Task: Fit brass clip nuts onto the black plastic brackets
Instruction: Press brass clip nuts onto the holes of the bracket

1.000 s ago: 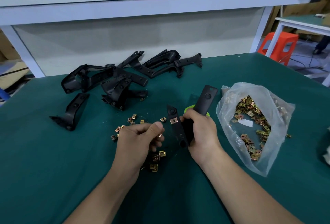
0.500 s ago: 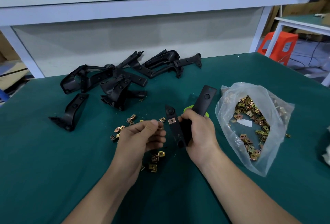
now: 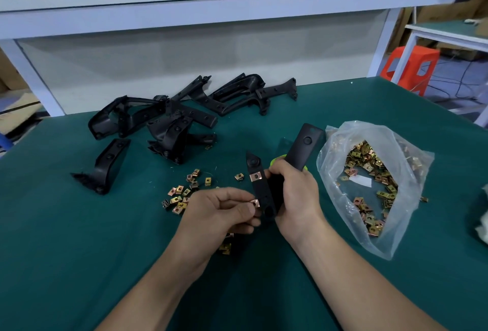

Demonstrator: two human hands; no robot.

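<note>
- While the left hand (image 3: 221, 214) pinches one brass clip nut (image 3: 255, 202) between thumb and forefinger, its other fingers curl beneath; the nut touches the left edge of the held bracket's lower arm, apparently at the start of a sideways push onto it.
- The right hand (image 3: 293, 193) is wrapped round the held bracket (image 3: 262, 190) where its two arms meet, thumb on top. This grip probably steadies the part above the bench and turns the working edge toward the left hand.
- Held bracket: matt black plastic, forked in a V. The narrower arm ends in a point and bears a round boss; the broader arm rises to the right with a boss of its own.
- A fitted clip nut (image 3: 255, 177), copper-bright and square with a central hole, already sits higher on the narrower arm.
- Loose clip nuts (image 3: 182, 193) lie scattered on the green bench (image 3: 79, 264) just left of the hands, within easy reach.
- A clear plastic bag (image 3: 396, 241) lies open to the right, holding the bulk supply of nuts.
- A pile of brackets (image 3: 169, 124) lies at the far side; whether these carry nuts cannot be told.
</note>
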